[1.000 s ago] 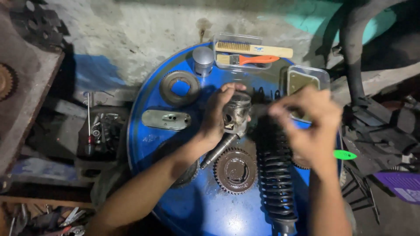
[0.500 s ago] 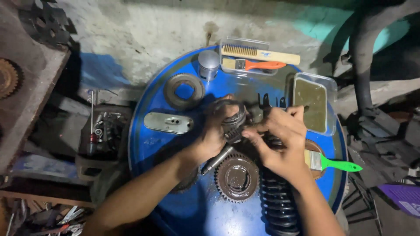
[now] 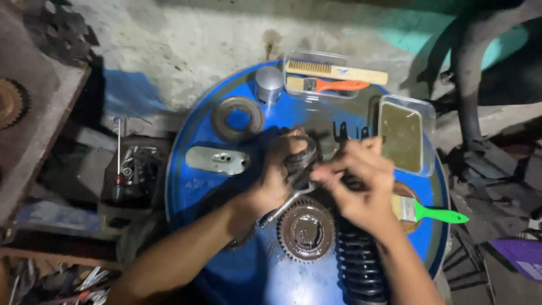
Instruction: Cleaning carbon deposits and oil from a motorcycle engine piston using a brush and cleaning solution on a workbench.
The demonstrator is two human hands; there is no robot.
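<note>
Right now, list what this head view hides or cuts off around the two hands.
- Metal part: mostly covered by the left hand and right hand; its shape is unclear.
- Black coil spring: top behind the right hand, bottom cut off by the frame edge.
- Green-handled brush: bristles hidden behind the right hand.
- Right hand's fingertips: motion-blurred.

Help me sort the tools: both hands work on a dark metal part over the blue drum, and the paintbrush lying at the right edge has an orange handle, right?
Not quite. In the head view the paintbrush at the drum's right edge has a green handle. The rest holds: the left hand and right hand are both on the dark metal part.
</note>
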